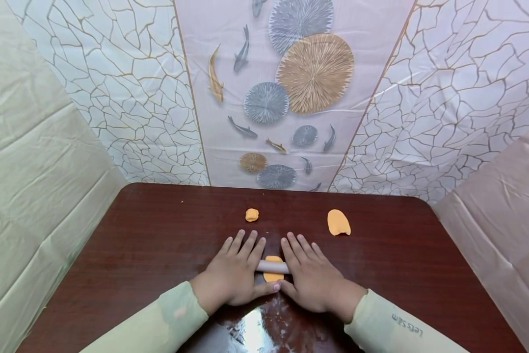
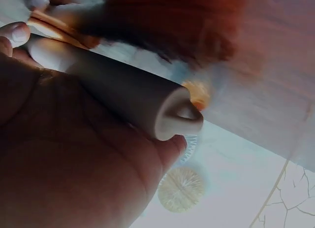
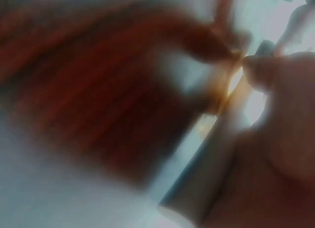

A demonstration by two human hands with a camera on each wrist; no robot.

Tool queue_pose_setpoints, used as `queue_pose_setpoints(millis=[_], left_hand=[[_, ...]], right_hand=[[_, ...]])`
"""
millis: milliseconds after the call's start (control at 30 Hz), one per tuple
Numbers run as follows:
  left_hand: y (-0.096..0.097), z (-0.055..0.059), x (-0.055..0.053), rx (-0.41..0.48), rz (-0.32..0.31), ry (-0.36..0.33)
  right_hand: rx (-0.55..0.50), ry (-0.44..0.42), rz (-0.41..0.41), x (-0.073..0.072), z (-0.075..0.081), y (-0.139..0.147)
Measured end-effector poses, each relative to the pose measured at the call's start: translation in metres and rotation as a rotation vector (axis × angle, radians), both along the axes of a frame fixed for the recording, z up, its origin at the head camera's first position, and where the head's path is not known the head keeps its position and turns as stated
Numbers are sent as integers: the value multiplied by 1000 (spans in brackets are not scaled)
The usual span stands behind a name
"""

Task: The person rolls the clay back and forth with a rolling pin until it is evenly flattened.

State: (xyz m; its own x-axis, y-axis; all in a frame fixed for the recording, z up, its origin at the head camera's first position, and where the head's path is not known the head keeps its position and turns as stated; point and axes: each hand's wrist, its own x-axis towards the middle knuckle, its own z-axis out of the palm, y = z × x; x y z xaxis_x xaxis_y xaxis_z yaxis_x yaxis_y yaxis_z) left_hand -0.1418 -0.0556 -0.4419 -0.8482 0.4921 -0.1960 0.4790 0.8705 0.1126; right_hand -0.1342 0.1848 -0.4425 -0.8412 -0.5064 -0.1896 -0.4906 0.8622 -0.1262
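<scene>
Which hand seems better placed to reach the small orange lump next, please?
Probably the left hand: its fingertips lie just short of the small orange lump, while the right hand rests farther off.

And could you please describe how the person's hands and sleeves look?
The left hand and right hand are bare. The left sleeve is pale green with a pinkish mark; the right sleeve is pale green too, with dark lettering.

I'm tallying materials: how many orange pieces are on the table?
3: a small lump beyond the left hand, a flat piece beyond the right hand, and a part-covered piece under the roller between the hands. Any beneath the hands would be hidden.
</scene>
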Motion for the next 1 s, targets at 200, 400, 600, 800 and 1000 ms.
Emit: queue_pose_setpoints(millis=[200, 400, 600, 800, 1000], left_hand=[[0, -2, -8, 9, 28, -48], [1, -5, -16, 37, 31, -22], [1, -6, -23, 73, 59, -22], [1, -10, -31, 120, 94, -27], [1, -14, -37, 146, 124, -50]], right_hand=[[0, -8, -7, -6, 1, -1], [-25, -12, -12, -14, -1, 0], [-21, 12, -1, -24, -5, 1], [-22, 19, -7, -34, -7, 2], [-60, 11, -37, -43, -7, 1]])
